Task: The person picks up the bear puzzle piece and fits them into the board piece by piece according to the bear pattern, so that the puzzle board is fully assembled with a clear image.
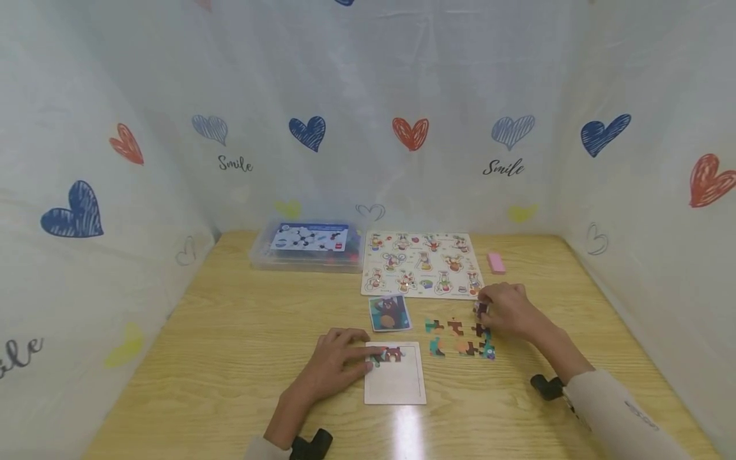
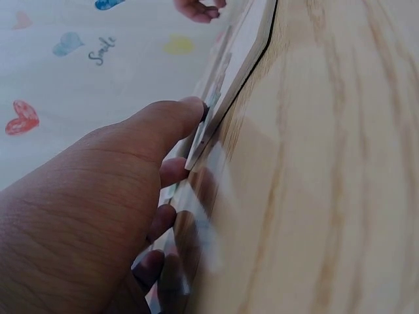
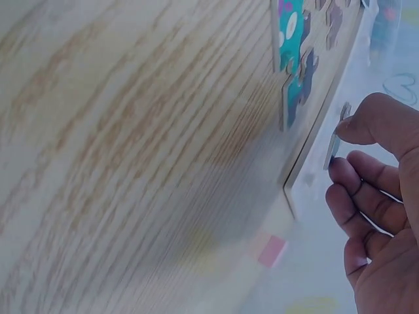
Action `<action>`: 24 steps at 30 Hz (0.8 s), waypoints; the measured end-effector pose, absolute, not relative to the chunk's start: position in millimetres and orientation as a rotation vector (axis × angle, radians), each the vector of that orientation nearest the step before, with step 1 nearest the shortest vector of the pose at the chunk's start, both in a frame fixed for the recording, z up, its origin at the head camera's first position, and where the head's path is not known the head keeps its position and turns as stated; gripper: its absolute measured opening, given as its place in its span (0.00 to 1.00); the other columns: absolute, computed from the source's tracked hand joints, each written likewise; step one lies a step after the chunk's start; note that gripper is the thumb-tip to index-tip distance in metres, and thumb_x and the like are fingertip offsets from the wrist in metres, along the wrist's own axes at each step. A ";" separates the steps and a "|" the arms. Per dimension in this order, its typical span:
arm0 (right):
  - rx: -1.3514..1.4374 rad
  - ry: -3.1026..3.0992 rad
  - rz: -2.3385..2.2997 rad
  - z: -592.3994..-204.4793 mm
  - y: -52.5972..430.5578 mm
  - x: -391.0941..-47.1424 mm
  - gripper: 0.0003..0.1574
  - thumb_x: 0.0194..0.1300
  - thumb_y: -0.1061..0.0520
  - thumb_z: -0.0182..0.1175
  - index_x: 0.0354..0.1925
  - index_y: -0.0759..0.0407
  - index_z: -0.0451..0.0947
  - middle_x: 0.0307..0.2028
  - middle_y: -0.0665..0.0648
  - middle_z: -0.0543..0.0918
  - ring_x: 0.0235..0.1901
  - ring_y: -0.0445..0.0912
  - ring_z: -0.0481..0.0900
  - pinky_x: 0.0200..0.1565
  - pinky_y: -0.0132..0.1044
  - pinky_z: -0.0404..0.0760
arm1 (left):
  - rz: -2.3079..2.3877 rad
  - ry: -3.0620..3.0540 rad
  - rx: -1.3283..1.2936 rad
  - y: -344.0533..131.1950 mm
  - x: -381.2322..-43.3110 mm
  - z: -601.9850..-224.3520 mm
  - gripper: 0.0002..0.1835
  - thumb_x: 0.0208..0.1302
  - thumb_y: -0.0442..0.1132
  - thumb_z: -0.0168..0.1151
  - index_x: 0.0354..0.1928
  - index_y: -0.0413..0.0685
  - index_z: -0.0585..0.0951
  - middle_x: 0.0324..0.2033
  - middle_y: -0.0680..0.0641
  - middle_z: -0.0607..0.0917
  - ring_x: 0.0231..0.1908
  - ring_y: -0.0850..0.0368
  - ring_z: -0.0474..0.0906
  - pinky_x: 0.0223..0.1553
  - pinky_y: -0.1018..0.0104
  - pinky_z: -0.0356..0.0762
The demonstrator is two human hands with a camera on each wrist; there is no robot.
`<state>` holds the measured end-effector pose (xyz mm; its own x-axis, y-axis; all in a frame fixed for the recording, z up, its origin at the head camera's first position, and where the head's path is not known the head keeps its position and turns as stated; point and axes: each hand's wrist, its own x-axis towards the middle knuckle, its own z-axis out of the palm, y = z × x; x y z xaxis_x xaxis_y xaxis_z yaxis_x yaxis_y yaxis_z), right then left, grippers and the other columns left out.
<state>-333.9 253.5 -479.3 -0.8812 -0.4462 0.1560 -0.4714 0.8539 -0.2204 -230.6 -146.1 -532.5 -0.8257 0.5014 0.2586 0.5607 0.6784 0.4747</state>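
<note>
Glossy wood-grain table, clear plastic case

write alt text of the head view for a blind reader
A person's right grip pinches a puzzle piece over a wood-grain table, while the left grip touches a white square board partly filled with bear pieces. Loose pieces and a bear card lie nearby; a picture board and plastic box sit behind.

Right grip in a pinch
</note>
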 end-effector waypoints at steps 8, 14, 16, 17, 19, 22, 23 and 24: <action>0.764 -2.891 0.437 -472.5 247.6 -325.6 0.18 0.51 0.61 0.70 0.42 0.63 0.83 0.36 0.55 0.85 0.42 0.54 0.80 0.45 0.54 0.62 | -0.833 -2.787 -0.877 -145.6 -231.4 -533.7 0.17 0.71 0.53 0.60 0.60 0.74 0.82 0.59 0.55 0.76 0.56 0.53 0.66 0.52 0.49 0.62; 0.833 -2.843 0.448 -468.7 242.9 -319.9 0.17 0.52 0.62 0.71 0.43 0.62 0.83 0.37 0.54 0.86 0.42 0.53 0.80 0.44 0.53 0.62 | -0.821 -2.781 -0.878 -145.7 -232.1 -534.9 0.17 0.71 0.53 0.60 0.60 0.75 0.82 0.59 0.56 0.76 0.56 0.53 0.66 0.52 0.49 0.62; 0.856 -2.829 0.450 -467.7 240.4 -318.2 0.15 0.52 0.61 0.72 0.41 0.60 0.83 0.36 0.52 0.85 0.41 0.53 0.80 0.43 0.53 0.62 | -0.823 -2.780 -0.874 -145.8 -232.3 -535.4 0.17 0.71 0.53 0.60 0.59 0.75 0.82 0.59 0.56 0.76 0.56 0.54 0.65 0.52 0.49 0.62; 0.867 -2.822 0.450 -467.1 239.1 -317.3 0.14 0.52 0.61 0.72 0.40 0.58 0.83 0.36 0.52 0.85 0.41 0.52 0.80 0.43 0.53 0.62 | -0.824 -2.782 -0.873 -145.8 -232.3 -535.3 0.17 0.71 0.53 0.60 0.59 0.75 0.82 0.59 0.57 0.76 0.56 0.54 0.65 0.52 0.49 0.62; 0.882 -2.814 0.446 -466.4 236.8 -315.6 0.13 0.52 0.61 0.72 0.37 0.56 0.82 0.35 0.50 0.85 0.40 0.52 0.80 0.43 0.53 0.62 | -0.831 -2.782 -0.873 -145.9 -232.3 -535.2 0.17 0.71 0.54 0.60 0.59 0.75 0.82 0.59 0.57 0.75 0.56 0.54 0.65 0.52 0.49 0.62; 0.905 -2.800 0.454 -465.7 234.0 -313.0 0.12 0.52 0.62 0.72 0.36 0.54 0.81 0.34 0.49 0.84 0.39 0.51 0.79 0.44 0.54 0.62 | -0.836 -2.780 -0.875 -146.1 -232.2 -535.1 0.17 0.71 0.53 0.60 0.59 0.75 0.82 0.59 0.56 0.76 0.56 0.54 0.65 0.52 0.48 0.62; 0.911 -2.795 0.459 -465.9 233.7 -312.2 0.12 0.51 0.62 0.72 0.36 0.55 0.81 0.34 0.49 0.83 0.39 0.50 0.79 0.44 0.54 0.62 | -0.838 -2.780 -0.876 -146.2 -232.2 -535.1 0.17 0.71 0.53 0.60 0.59 0.75 0.82 0.59 0.56 0.76 0.56 0.54 0.65 0.52 0.48 0.62; 0.916 -2.791 0.462 -466.0 233.3 -311.4 0.13 0.51 0.62 0.72 0.36 0.55 0.81 0.34 0.49 0.83 0.39 0.50 0.78 0.44 0.54 0.62 | -0.838 -2.778 -0.876 -146.2 -232.1 -535.3 0.17 0.71 0.53 0.60 0.59 0.75 0.82 0.59 0.56 0.76 0.56 0.54 0.65 0.52 0.49 0.62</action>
<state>-311.4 233.3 -466.0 -0.7975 -0.5483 0.2516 -0.6001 0.7636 -0.2382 -232.1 -146.2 -535.3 -0.8272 0.4977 0.2610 0.5590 0.6810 0.4730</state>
